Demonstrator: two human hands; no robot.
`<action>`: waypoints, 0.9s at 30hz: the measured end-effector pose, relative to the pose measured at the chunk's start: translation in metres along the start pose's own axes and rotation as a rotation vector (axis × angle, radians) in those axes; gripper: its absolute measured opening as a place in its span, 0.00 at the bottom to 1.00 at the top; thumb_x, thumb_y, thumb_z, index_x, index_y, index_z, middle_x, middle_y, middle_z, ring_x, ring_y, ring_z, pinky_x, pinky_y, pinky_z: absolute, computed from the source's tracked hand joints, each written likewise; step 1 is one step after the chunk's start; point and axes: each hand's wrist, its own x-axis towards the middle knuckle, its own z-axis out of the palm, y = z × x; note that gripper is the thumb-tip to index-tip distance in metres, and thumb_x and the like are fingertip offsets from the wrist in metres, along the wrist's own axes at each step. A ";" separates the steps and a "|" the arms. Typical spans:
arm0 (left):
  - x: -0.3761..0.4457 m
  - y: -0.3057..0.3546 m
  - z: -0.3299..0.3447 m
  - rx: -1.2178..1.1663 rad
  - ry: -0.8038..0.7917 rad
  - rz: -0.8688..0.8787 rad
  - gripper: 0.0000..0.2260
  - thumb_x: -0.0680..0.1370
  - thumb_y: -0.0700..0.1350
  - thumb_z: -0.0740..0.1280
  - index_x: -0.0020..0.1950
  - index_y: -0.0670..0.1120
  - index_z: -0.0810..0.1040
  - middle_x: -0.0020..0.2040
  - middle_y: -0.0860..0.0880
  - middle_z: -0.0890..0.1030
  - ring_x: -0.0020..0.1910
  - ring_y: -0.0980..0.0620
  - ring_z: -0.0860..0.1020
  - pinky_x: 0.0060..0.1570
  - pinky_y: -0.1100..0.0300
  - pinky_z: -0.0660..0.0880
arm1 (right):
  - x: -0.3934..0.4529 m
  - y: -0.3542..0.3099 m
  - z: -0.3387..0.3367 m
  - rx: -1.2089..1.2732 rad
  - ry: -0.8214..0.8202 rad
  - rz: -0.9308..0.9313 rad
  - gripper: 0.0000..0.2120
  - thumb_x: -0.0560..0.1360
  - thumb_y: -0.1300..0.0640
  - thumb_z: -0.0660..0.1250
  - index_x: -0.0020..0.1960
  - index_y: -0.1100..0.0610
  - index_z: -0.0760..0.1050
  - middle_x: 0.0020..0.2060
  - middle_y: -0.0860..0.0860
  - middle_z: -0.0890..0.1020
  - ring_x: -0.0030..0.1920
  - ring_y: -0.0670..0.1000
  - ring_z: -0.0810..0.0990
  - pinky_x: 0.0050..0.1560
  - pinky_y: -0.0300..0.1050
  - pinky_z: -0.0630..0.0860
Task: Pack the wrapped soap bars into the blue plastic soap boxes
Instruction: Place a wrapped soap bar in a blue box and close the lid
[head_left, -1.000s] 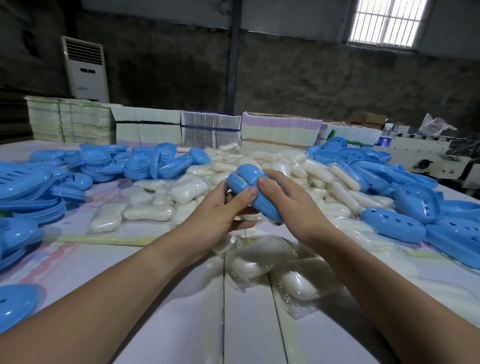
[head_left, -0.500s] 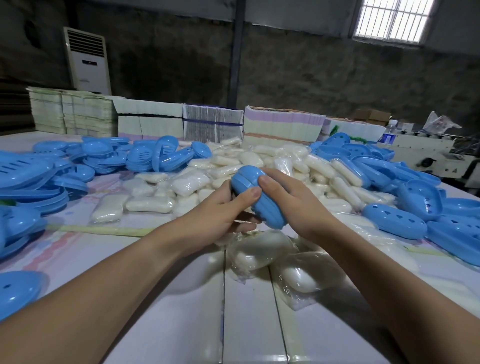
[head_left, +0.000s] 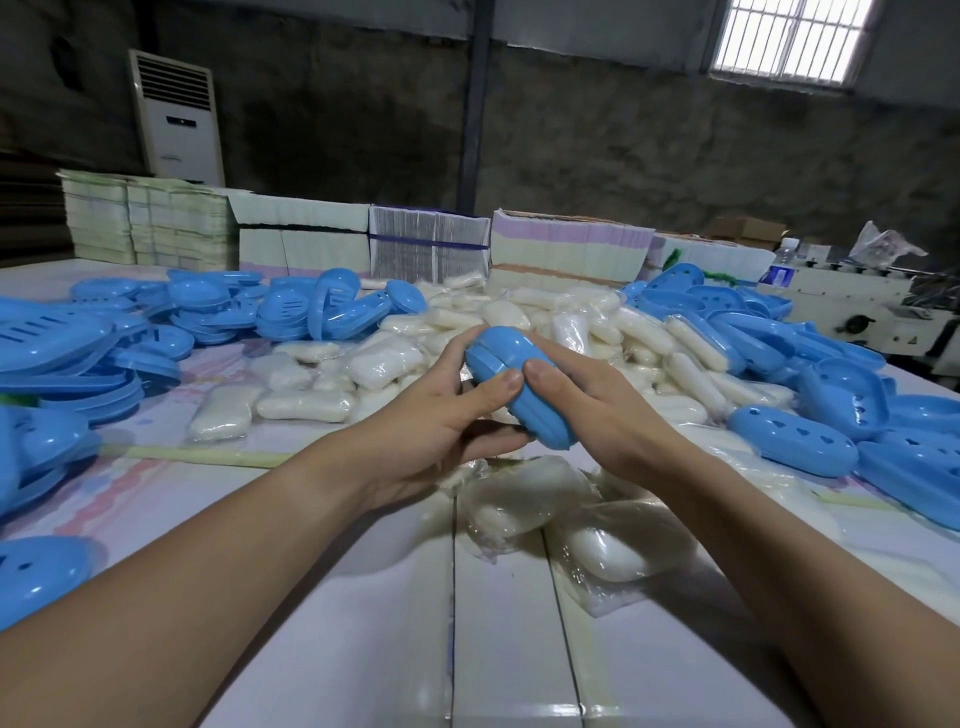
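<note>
While both hands clamp it, the blue soap box (head_left: 519, 387) sits raised above the table (head_left: 363, 597), tilted, halves nearly mated. Left hand (head_left: 441, 421) grips the near-left side, thumb on the seam; right hand (head_left: 587, 410) wraps the other side, thumb alongside. Vs. a sec ago — thumbs sit closer together, seam looks tighter. Judgement: closing step approx. done; contents not visible. Wrapped soap bars (head_left: 613, 551) lie below the hands, more heaped behind w/ loose blue box halves (head_left: 322, 312) — bulk of the job remains.
</note>
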 end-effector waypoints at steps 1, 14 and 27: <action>-0.001 0.000 0.000 0.026 -0.011 -0.007 0.29 0.73 0.47 0.71 0.74 0.53 0.67 0.68 0.36 0.76 0.56 0.43 0.84 0.53 0.57 0.82 | 0.000 0.000 0.000 -0.013 -0.012 0.004 0.23 0.77 0.39 0.57 0.70 0.41 0.72 0.58 0.42 0.82 0.58 0.43 0.79 0.63 0.47 0.74; -0.003 0.005 -0.002 0.104 -0.032 -0.154 0.31 0.73 0.49 0.69 0.74 0.56 0.59 0.61 0.40 0.78 0.46 0.46 0.84 0.55 0.55 0.82 | -0.001 -0.008 0.008 0.171 -0.064 0.060 0.11 0.83 0.50 0.57 0.55 0.45 0.79 0.40 0.41 0.83 0.38 0.40 0.79 0.39 0.31 0.75; 0.000 0.005 -0.008 0.195 -0.007 -0.169 0.24 0.81 0.45 0.66 0.74 0.55 0.61 0.65 0.37 0.78 0.52 0.44 0.83 0.48 0.59 0.83 | 0.001 -0.009 0.014 0.231 -0.037 0.097 0.11 0.83 0.49 0.58 0.55 0.44 0.80 0.42 0.42 0.84 0.40 0.40 0.80 0.40 0.31 0.74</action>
